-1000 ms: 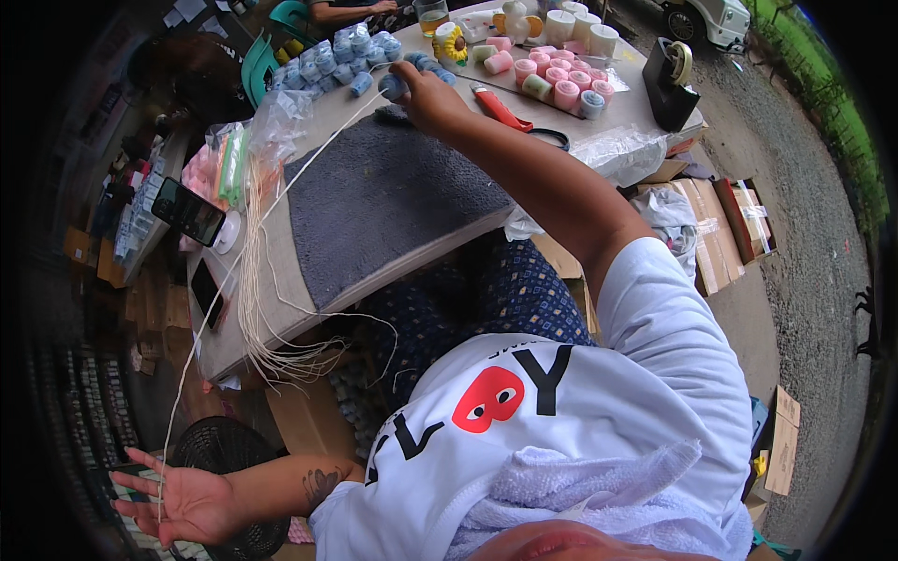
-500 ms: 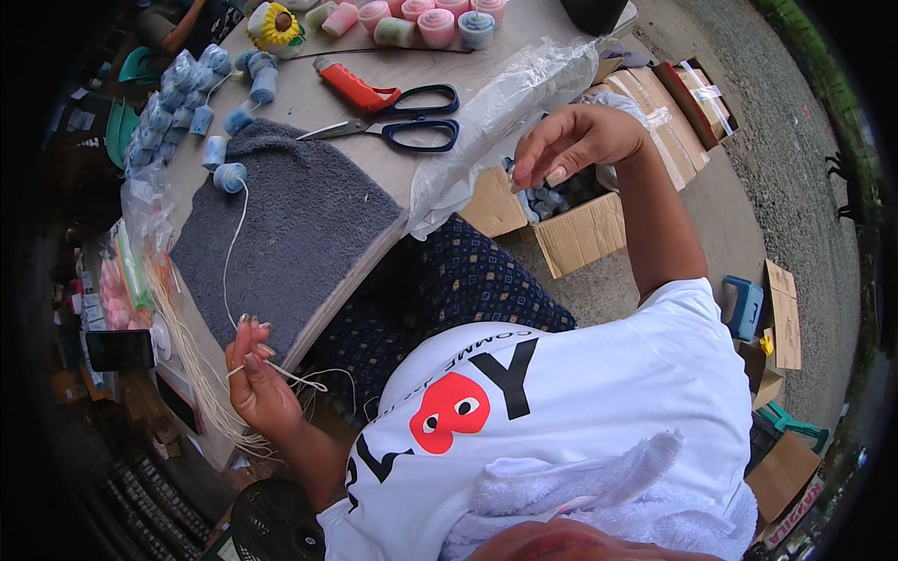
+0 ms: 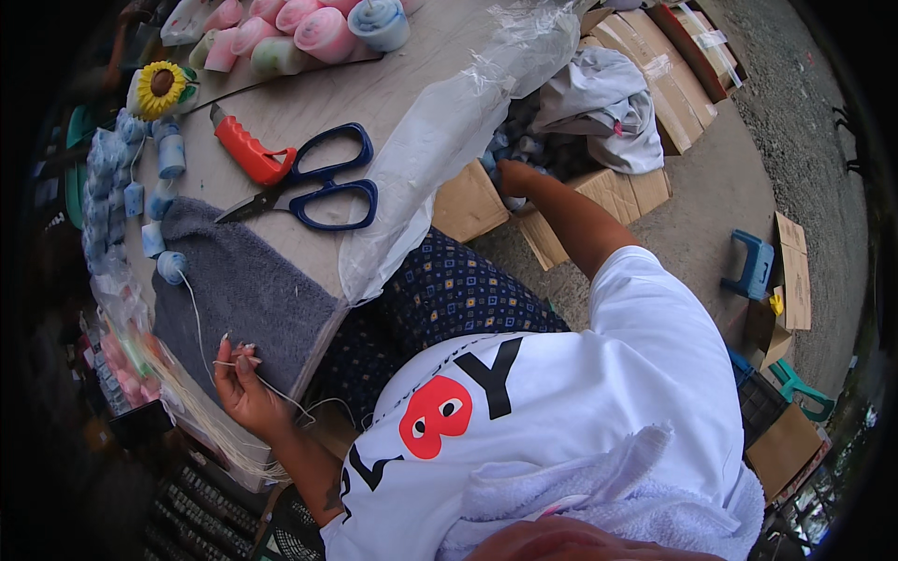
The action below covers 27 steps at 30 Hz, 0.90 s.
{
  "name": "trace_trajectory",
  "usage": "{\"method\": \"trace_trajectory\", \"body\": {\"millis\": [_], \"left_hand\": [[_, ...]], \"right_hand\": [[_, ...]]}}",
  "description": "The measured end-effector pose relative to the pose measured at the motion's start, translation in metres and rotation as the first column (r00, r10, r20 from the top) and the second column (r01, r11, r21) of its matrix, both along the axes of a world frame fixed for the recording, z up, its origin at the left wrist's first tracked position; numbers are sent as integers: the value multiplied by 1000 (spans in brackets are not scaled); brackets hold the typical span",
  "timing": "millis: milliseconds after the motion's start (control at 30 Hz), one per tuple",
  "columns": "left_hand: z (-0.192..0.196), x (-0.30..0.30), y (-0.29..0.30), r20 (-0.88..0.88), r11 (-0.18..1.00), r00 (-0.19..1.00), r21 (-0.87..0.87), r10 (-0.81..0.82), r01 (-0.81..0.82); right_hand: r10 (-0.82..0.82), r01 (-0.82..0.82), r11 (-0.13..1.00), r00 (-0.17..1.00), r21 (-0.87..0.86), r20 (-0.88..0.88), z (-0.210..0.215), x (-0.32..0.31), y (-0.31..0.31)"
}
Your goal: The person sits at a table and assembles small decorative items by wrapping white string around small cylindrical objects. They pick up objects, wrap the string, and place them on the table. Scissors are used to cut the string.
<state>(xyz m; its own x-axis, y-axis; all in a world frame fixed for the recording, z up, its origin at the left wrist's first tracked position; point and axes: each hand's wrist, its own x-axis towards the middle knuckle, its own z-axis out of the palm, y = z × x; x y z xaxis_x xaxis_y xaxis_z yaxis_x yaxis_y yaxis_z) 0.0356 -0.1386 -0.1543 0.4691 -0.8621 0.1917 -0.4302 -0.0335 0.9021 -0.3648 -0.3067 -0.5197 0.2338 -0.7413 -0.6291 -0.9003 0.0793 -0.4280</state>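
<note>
My left hand (image 3: 245, 383) is at the near edge of the table, fingers bent and closed around a thin white cord (image 3: 195, 304). The cord runs up across a grey towel (image 3: 248, 271) to a small blue-and-white cylinder (image 3: 171, 266), one of several threaded in a row along the table's left side. Its other end trails toward my lap. My right hand (image 3: 516, 179) is down inside an open cardboard box (image 3: 468, 204) beside the table, among small blue pieces (image 3: 529, 147). Its fingers are mostly hidden there.
Blue-handled scissors (image 3: 332, 201) and a red-handled cutter (image 3: 251, 150) lie beyond the towel. Clear plastic (image 3: 421, 154) drapes over the table's right edge. Pink rolls (image 3: 325, 35) and a sunflower ornament (image 3: 161, 86) stand farther back. White cloth (image 3: 603, 103) hangs over the box.
My right hand has gone from above the box down into it. My left hand still holds the cord, slightly lower. The view has shifted, with the table's things appearing nearer.
</note>
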Motion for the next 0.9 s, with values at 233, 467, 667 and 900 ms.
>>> {"method": "trace_trajectory", "body": {"millis": [233,467,667,900], "left_hand": [[-4,1,3,-22,998,998,-11,58,-59],[-3,6,-4,-55,999,998,-37,30,-32],[-1,7,4,-71,997,997,-74,-7,2],[-3,6,1,-4,996,998,-61,-68,68]], "right_hand": [[459,-427,859,887,283,-52,56,-10,-24],[-46,35,971,998,-235,-39,-15,19,-61],[-251,354,849,923,-392,292,-49,54,-60],[-733,598,558,31,575,679,-18,-9,-46]]}}
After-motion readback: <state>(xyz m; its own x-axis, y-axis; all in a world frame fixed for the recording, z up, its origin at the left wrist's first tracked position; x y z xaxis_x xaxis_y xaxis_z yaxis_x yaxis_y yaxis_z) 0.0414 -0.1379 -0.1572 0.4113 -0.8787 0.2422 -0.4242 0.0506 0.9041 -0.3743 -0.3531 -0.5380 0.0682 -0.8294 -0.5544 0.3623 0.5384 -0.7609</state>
